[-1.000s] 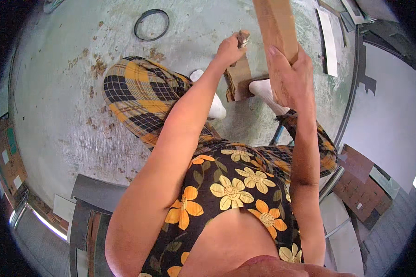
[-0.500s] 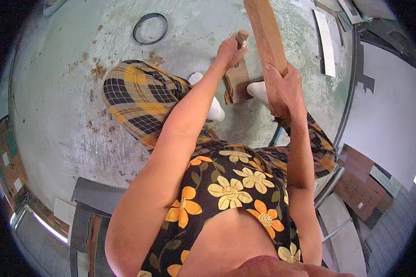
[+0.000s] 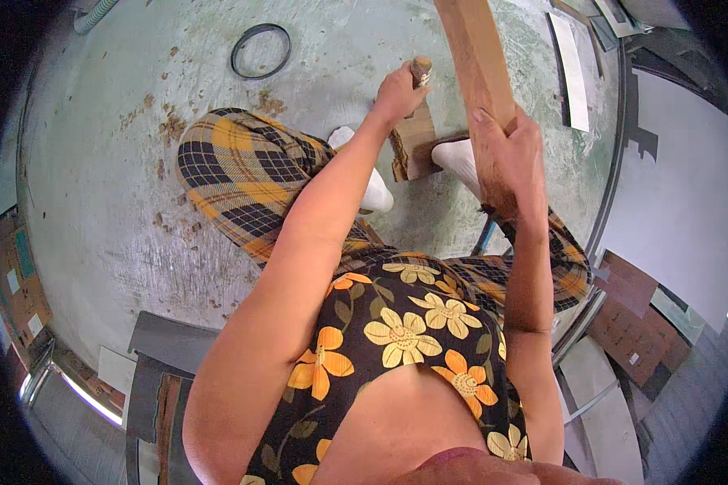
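Seemingly, the plank edge (image 3: 463,73) stands clear of the left hand (image 3: 399,94).

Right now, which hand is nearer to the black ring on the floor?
Left. The left hand is right of the black ring; the right hand is farther right and lower in view.

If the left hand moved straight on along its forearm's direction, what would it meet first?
Probably the long wooden plank that the right hand holds, though the plank looks higher, so the left hand might pass beneath.
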`<state>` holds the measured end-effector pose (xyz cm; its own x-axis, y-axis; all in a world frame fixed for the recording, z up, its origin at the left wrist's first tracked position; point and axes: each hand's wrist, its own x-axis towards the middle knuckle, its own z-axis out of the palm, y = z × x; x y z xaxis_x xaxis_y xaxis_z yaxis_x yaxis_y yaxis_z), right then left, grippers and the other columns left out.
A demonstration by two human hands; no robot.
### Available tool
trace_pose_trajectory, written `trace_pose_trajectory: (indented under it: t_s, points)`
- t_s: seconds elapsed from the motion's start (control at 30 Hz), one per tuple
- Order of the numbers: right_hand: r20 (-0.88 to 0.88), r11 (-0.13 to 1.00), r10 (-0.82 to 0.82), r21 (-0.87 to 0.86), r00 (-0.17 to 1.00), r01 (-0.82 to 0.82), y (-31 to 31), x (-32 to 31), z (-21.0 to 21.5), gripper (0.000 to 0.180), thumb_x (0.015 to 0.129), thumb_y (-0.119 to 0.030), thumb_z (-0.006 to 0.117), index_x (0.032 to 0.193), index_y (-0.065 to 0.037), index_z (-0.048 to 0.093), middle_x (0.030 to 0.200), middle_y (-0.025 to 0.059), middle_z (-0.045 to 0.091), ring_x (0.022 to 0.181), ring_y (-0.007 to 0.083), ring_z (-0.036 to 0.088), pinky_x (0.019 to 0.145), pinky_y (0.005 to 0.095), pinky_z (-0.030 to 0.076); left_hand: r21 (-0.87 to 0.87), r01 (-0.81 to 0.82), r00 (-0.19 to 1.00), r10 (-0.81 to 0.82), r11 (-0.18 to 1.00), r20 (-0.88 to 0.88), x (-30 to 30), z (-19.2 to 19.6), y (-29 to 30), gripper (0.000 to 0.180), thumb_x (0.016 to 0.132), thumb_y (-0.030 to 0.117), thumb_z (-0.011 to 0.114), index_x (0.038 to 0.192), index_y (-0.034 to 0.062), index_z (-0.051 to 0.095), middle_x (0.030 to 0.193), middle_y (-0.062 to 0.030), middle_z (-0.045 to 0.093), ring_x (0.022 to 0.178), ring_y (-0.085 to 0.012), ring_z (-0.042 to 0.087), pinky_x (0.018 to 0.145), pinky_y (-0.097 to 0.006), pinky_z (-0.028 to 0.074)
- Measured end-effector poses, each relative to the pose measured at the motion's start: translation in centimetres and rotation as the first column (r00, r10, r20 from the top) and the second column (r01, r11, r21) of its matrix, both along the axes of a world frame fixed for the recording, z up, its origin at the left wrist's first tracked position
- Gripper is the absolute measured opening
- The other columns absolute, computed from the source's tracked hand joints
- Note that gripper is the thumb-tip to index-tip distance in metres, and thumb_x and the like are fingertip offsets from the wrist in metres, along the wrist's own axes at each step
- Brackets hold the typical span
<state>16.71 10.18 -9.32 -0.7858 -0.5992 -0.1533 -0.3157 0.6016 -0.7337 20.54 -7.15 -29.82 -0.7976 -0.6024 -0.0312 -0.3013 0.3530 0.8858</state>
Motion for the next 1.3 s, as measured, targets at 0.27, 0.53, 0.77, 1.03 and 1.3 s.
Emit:
trace_pose_trajectory:
  t_s: [0.27,0.53,0.77,1.03,1.3]
  points:
    - [-0.047,0.975,0.013,-0.22,0.999,-0.023,-1.3,-0.1,-3.1,0.04,0.082,-0.029,0.066,0.103,0.005,0.063,0.08,0.0171,0.067,0.073,0.0186,0.063,0.068,0.0343,0.051,-0.037,-0.024,1.0,0.024,0.999,0.014,-0.7,-1.1,-0.1,0.045,0.074,0.027,0.074,0.106,0.0015,0.055,0.094,-0.0209,0.066,0.092,-0.0399,0.062,0.08,-0.046,0.05]
    - [0.013,0.997,0.073,-0.006,0.997,-0.073,-3.6,1.1,2.0,0.044,0.082,-0.03,0.063,0.107,0.006,0.061,0.086,0.0229,0.068,0.082,0.0315,0.068,0.075,0.0381,0.05,-0.056,-0.051,0.996,0.048,0.997,-0.07,0.2,-2.0,-1.1,0.04,0.077,0.025,0.069,0.105,0.0018,0.054,0.092,-0.0214,0.066,0.09,-0.0378,0.064,0.076,-0.046,0.051]
    - [0.097,0.975,0.117,0.18,0.988,-0.133,-1.7,-0.9,-4.0,0.046,0.082,-0.034,0.065,0.106,0.005,0.062,0.087,0.0231,0.068,0.083,0.0334,0.068,0.073,0.0377,0.051,0.1,0.0,0.997,0.008,0.995,-0.071,-0.8,-1.5,0.0,0.041,0.075,0.026,0.072,0.105,0.0032,0.057,0.094,-0.0207,0.066,0.092,-0.0381,0.063,0.08,-0.046,0.05]
    - [0.035,0.969,0.045,-0.246,0.998,-0.035,-3.2,0.3,-1.9,0.046,0.081,-0.033,0.064,0.109,0.003,0.063,0.088,0.0253,0.067,0.087,0.0369,0.067,0.079,0.0428,0.05,0.007,-0.029,0.999,0.029,1.0,0.012,-0.3,-0.6,-0.3,0.043,0.075,0.025,0.07,0.112,0.0055,0.057,0.1,-0.0184,0.067,0.096,-0.0368,0.063,0.083,-0.045,0.05]
    - [0.031,0.972,0.145,0.179,0.989,-0.149,-2.1,-0.8,-3.8,0.048,0.082,-0.036,0.065,0.108,0.004,0.063,0.085,0.02,0.068,0.078,0.0253,0.066,0.073,0.0364,0.051,0.002,-0.011,0.998,0.011,1.0,-0.068,-0.7,-1.7,-0.2,0.042,0.077,0.024,0.068,0.113,0.0052,0.056,0.101,-0.0191,0.067,0.097,-0.0369,0.063,0.084,-0.044,0.05]
